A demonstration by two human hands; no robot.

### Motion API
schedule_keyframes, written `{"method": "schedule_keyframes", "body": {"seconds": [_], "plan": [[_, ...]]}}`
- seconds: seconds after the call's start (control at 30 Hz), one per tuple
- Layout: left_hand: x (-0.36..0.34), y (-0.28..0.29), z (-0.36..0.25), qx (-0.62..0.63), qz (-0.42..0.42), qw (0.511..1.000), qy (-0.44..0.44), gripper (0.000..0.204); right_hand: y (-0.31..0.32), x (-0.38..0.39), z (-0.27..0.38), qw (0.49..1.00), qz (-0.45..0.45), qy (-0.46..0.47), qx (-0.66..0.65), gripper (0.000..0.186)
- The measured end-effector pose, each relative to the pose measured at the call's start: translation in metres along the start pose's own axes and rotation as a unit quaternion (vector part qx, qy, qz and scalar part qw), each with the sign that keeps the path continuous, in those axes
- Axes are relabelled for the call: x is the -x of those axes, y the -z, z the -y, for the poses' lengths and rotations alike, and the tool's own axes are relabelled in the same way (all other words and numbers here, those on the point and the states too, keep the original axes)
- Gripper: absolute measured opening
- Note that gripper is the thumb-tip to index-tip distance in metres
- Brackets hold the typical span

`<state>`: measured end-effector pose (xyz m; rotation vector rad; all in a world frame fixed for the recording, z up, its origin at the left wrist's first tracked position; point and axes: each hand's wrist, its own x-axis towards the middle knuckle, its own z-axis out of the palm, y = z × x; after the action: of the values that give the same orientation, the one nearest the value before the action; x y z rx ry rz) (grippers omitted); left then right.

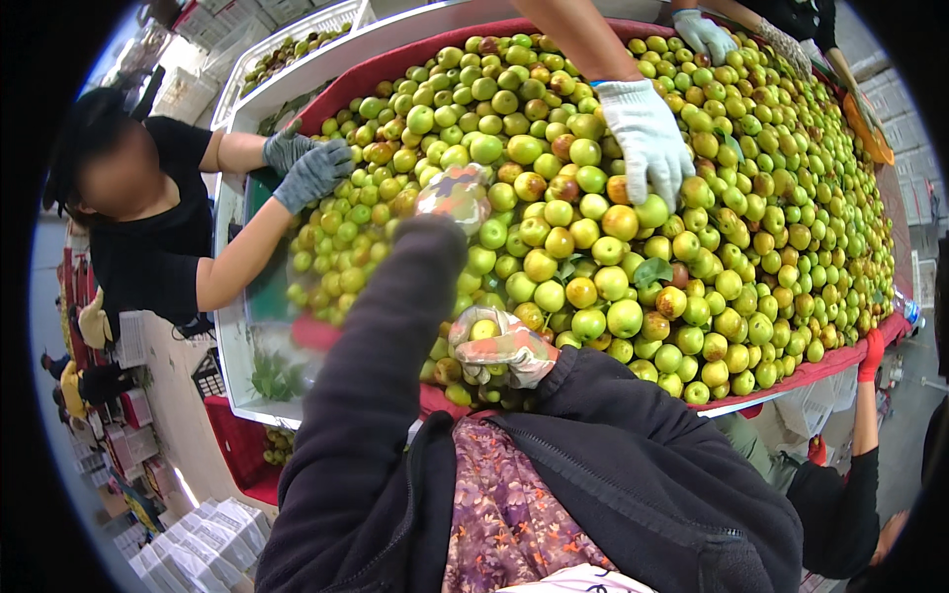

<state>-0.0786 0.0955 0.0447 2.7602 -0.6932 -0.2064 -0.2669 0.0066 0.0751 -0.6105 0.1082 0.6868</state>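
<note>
A deep heap of small round yellow-green fruits [633, 316], some flushed red-brown, looks like jujubes. My left hand [455, 195], in a patterned glove, reaches out over the heap's left part. It is smeared by motion, so its fingers and anything in them cannot be made out. My right hand [509, 354], in a similar glove, is close to my body at the heap's near edge. Its fingers curl around a pale green jujube [484, 330]. More jujubes lie against it on both sides.
Red cloth [781, 383] lines the white-edged table [232, 336]. At left a co-worker's grey gloves [314, 170] touch the fruit. Another person's white glove [647, 138] reaches in from the far side. A red crate [242, 450] stands below left, white boxes [203, 549] nearby.
</note>
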Motion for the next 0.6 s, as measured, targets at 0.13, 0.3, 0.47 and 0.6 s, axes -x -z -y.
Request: {"method": "schedule_keyframes", "body": {"seconds": [0.13,0.3,0.47,0.6], "plan": [[-0.021,-0.002,0.005,0.042,-0.053,0.997,-0.047,0.031,0.001,0.0,0.0,1.0,0.012,0.002,-0.014,0.027],[-0.04,-0.002,-0.016,0.026,0.077,0.996,-0.037,0.041,0.003,0.0,-0.003,1.0,0.015,-0.001,0.014,0.029],[-0.031,0.005,-0.004,-0.1,0.136,0.985,-0.047,0.043,0.001,0.002,-0.002,0.999,0.033,0.024,-0.02,0.029],[-0.016,0.019,0.022,0.058,0.042,0.997,-0.021,0.04,0.002,0.005,0.0,0.993,0.041,0.045,-0.101,0.03]]}}
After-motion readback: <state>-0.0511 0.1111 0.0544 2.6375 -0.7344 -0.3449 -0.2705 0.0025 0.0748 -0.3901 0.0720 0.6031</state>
